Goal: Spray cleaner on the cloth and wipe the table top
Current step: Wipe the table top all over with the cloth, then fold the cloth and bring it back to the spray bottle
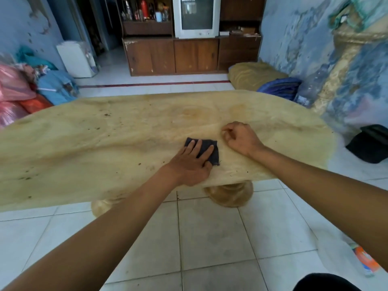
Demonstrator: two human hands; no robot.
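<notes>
A small dark cloth [206, 146] lies flat on the pale wooden table top [105, 143], near its front edge. My left hand [192, 163] presses on the cloth with straight, spread fingers. My right hand [241, 137] rests on the table just right of the cloth, its fingers curled and holding nothing. Dark specks and stains dot the table surface, mostly on the left half. An orange and clear spray bottle [365, 261] lies on the floor at the lower right, away from both hands.
The table's rounded pedestal legs [228, 194] stand on white floor tiles. Bags and bundles [25, 89] pile up at the left. A cabinet with an old television [196, 16] stands at the back. A cushion [254, 75] and dark bag [371, 143] lie at the right.
</notes>
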